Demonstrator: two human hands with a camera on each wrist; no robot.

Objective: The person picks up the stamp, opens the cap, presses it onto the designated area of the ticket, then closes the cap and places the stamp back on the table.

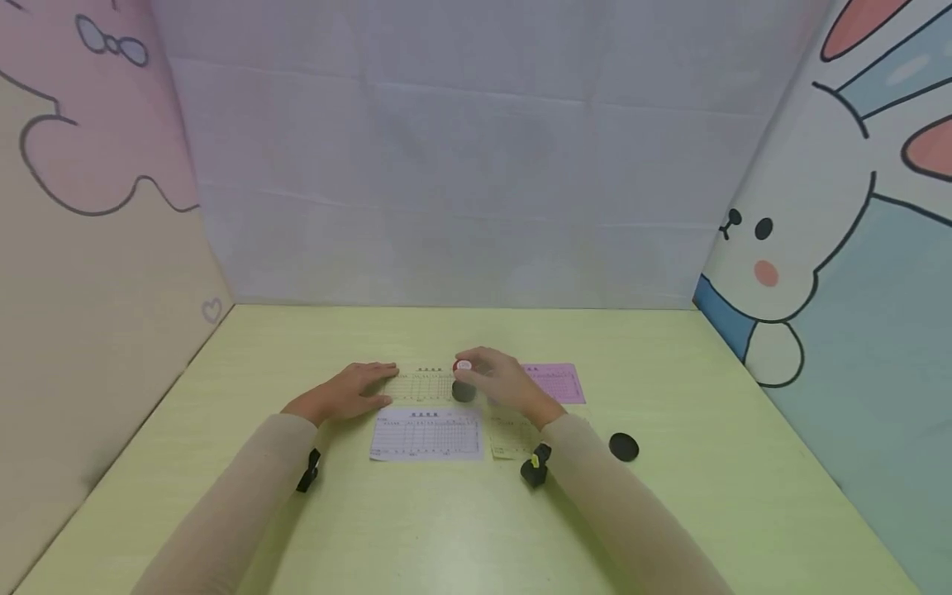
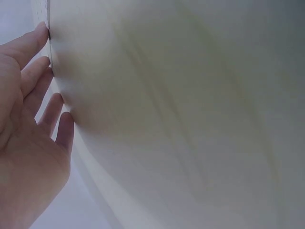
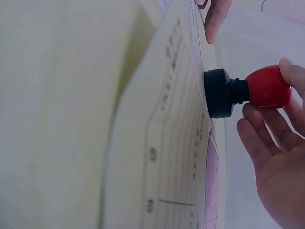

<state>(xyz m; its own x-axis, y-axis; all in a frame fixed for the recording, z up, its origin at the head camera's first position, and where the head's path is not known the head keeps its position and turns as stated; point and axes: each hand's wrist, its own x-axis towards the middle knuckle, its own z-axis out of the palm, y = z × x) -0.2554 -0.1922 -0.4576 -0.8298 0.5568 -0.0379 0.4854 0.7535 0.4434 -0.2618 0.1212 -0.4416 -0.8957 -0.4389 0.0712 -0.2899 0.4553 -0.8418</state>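
My right hand point(image 1: 506, 383) pinches the red handle of a round stamp point(image 3: 267, 88) between thumb and fingers. The stamp stands with its black base down on the right part of a pale yellow printed form point(image 1: 416, 387); its underside is hidden. My left hand point(image 1: 349, 392) rests with fingers extended at the left edge of that form. In the left wrist view, the fingertips point(image 2: 66, 119) touch the surface. Nearer the front lies a whitish-lavender form point(image 1: 426, 438). To its right, another pale yellow form point(image 1: 507, 442) is partly covered by my right forearm.
A pink form point(image 1: 559, 383) lies behind my right wrist, partly hidden. A black round cap point(image 1: 623, 447) sits on the yellow-green table point(image 1: 439, 529), right of my right forearm. A white sheet point(image 1: 476, 207) stands behind the table, with cartoon-printed panels on both sides.
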